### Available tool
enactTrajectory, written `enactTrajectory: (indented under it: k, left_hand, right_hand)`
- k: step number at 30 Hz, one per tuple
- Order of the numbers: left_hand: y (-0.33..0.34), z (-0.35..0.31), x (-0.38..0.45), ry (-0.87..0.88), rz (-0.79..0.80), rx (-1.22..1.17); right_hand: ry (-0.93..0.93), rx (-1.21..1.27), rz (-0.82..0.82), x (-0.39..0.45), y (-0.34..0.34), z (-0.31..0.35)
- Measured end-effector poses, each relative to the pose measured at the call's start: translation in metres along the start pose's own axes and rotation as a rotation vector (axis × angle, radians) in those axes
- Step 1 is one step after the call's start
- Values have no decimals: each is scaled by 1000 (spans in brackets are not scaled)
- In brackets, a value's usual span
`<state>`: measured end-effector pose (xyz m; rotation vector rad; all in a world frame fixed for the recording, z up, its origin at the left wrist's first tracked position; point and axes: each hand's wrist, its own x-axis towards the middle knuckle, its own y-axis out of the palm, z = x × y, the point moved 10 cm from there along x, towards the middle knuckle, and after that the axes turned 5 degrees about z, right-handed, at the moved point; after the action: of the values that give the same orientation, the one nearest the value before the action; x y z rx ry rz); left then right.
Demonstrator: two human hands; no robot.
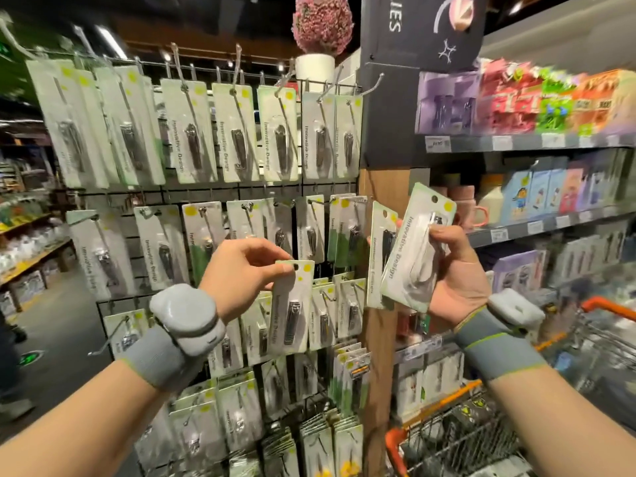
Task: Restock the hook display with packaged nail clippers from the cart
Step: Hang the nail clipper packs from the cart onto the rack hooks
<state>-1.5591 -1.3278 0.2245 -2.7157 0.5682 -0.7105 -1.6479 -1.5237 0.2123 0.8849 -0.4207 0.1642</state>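
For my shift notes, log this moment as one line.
left hand: pinches clipper pack top, at hook display | right hand: holds spare packs | cart: lower right

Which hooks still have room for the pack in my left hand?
The lower-left hook juts out nearly bare, and the top-right hook beside the dark post is empty. The middle rows are crowded. Left hand pinches a pack.

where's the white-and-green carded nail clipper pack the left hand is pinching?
Head view, centre: the clipper pack hangs from the left hand, before the hook display's third row.
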Motion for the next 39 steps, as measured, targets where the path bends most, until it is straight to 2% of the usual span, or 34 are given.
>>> enactTrajectory:
  k: [5,14,23,32,39]
  left_hand:
    - [42,-5,13,54,40,175]
    - [111,-8,36,36,80,441]
    - [128,9,44,-42,106,632]
    - [142,5,49,44,160,748]
    - [146,12,56,41,149,833]
  right_hand:
    - [19,-3,16,5,-23,17]
    - [115,42,60,19,-63,36]
    - [161,86,17,37,-92,29]
    - [158,66,54,47,-102,26]
    - [156,50,60,53,-104,25]
